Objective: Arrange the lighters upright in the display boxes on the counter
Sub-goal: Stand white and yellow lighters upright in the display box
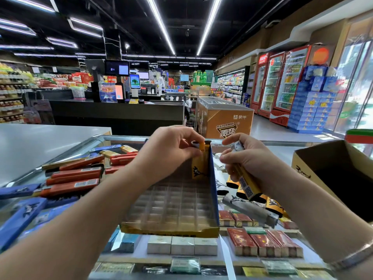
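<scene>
Head cam is looking down at a glass-topped shop counter (298, 147) with cigarette packs showing underneath, and sitting on it is a yellow and blue cardboard display box with a clear gridded plastic insert (173, 201). Judging by the grid, this job is barely getting started: just one orange printed lighter (198, 162) is standing upright in the far right corner, and pretty much every other slot is sitting empty. Plenty more is waiting, too: a loose pile of orange and grey lighters (250, 203) is lying flat just right of the box, and an open brown cardboard carton (335, 172) is sitting further right. Over on the left, long red and blue cartons (74, 178) are lying around.

Left hand (171, 150) is pinching the top of that upright lighter, fingers curled round its metal cap, apparently seating it. Right hand (248, 160) is gripping a small bunch of orange lighters (245, 182), fingers wrapped tight, hovering just beside the box wall, next ones ready to go
</scene>
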Demonstrator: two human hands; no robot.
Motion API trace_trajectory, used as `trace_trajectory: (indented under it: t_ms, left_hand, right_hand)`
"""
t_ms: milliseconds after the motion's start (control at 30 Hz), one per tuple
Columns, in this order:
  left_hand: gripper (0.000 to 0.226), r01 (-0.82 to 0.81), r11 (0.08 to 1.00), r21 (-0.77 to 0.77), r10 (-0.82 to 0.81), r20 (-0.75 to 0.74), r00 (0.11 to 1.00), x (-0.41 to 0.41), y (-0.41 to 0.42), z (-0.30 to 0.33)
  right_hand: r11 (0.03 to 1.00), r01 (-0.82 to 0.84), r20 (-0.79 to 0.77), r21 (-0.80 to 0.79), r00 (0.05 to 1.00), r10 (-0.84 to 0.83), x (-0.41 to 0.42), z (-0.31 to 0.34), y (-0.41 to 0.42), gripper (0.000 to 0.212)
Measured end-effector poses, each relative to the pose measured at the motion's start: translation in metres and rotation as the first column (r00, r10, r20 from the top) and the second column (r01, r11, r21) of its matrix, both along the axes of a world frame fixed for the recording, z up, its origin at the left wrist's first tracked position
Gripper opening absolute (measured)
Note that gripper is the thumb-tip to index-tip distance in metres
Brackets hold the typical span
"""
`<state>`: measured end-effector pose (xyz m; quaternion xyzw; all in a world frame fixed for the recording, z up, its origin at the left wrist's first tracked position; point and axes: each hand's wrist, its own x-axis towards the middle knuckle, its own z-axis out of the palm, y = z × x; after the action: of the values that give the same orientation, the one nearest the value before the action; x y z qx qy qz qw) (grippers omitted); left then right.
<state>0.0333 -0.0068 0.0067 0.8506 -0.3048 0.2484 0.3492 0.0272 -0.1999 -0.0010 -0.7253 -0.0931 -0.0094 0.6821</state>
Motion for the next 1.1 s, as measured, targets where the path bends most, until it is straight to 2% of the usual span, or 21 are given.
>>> trace_trajectory:
  t_ms: [133, 267, 433, 500, 700, 833, 967, 1100]
  left_hand:
    - [0.023, -0.012, 0.999, -0.045, 0.015, 0.057, 0.998, 0.000, -0.005, -0.005]
    - [0.020, -0.030, 1.000, -0.006, 0.030, 0.116, 0.993, -0.001, -0.009, -0.009]
    - [0.021, -0.116, 0.976, 0.183, 0.057, 0.299, 0.952, -0.004, -0.011, -0.005]
    - [0.019, -0.128, 0.954, 0.273, 0.038, 0.311, 0.950, -0.005, -0.013, -0.004]
    - [0.026, -0.218, 0.932, 0.291, 0.122, 0.316, 0.941, -0.001, -0.015, -0.008]
    - [0.031, -0.221, 0.931, 0.292, 0.150, 0.247, 0.957, 0.004, -0.010, -0.008]
    - [0.041, -0.088, 0.961, 0.262, 0.088, 0.011, 0.996, 0.007, -0.006, -0.008]
    - [0.043, -0.069, 0.977, 0.201, 0.068, 0.011, 0.998, 0.007, -0.004, -0.010]
  right_hand:
    - [0.997, -0.041, -0.028, -0.061, 0.999, 0.040, 0.000, -0.002, 0.001, 0.037]
    - [0.984, -0.091, -0.044, -0.156, 0.995, 0.085, -0.001, -0.004, 0.004, 0.039]
    - [0.985, -0.098, -0.033, -0.141, 0.995, 0.094, -0.002, -0.003, 0.005, 0.036]
    - [0.984, -0.100, -0.026, -0.145, 0.995, 0.098, -0.003, -0.003, 0.006, 0.035]
    - [0.991, -0.060, -0.028, -0.121, 0.998, 0.057, -0.004, -0.003, 0.006, 0.027]
    - [0.998, -0.014, -0.060, -0.060, 0.998, 0.010, -0.003, -0.001, 0.006, 0.018]
    - [0.989, -0.065, -0.099, 0.130, 0.992, 0.078, -0.004, 0.004, 0.003, 0.021]
    - [0.941, -0.144, -0.057, 0.305, 0.984, 0.168, -0.005, 0.007, -0.001, 0.032]
